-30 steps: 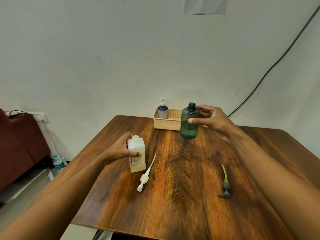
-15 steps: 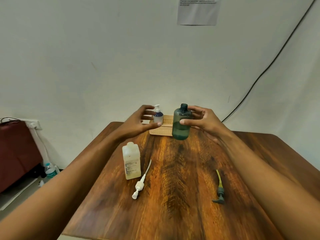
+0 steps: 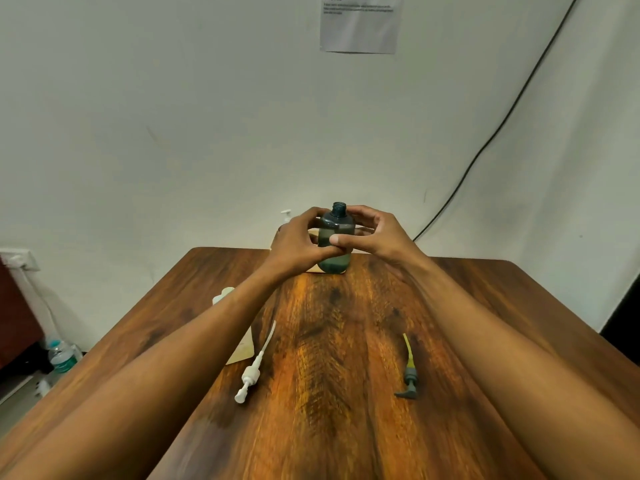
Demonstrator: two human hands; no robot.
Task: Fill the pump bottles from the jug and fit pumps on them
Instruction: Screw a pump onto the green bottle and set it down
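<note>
A dark green pump bottle (image 3: pixel 335 261) with an open neck is held upright above the far end of the wooden table (image 3: pixel 346 427). My left hand (image 3: pixel 298 242) and my right hand (image 3: pixel 375 233) both wrap around it. The pale jug (image 3: pixel 227 294) stands on the left, mostly hidden behind my left forearm. A white pump (image 3: pixel 254 367) lies on the table beside it. A grey pump with a yellow tube (image 3: pixel 409 370) lies on the right. Behind my left hand only the white pump top of a small bottle (image 3: pixel 286 214) shows.
A beige basket (image 3: pixel 313 270) sits at the far table edge, largely hidden by my hands. A black cable (image 3: pixel 485 150) runs down the wall on the right. A water bottle (image 3: pixel 59 356) stands on the floor at the left beside dark red furniture.
My left hand left the jug, swung up to the right and closed on the green bottle together with my right hand. The camera tilted upward.
</note>
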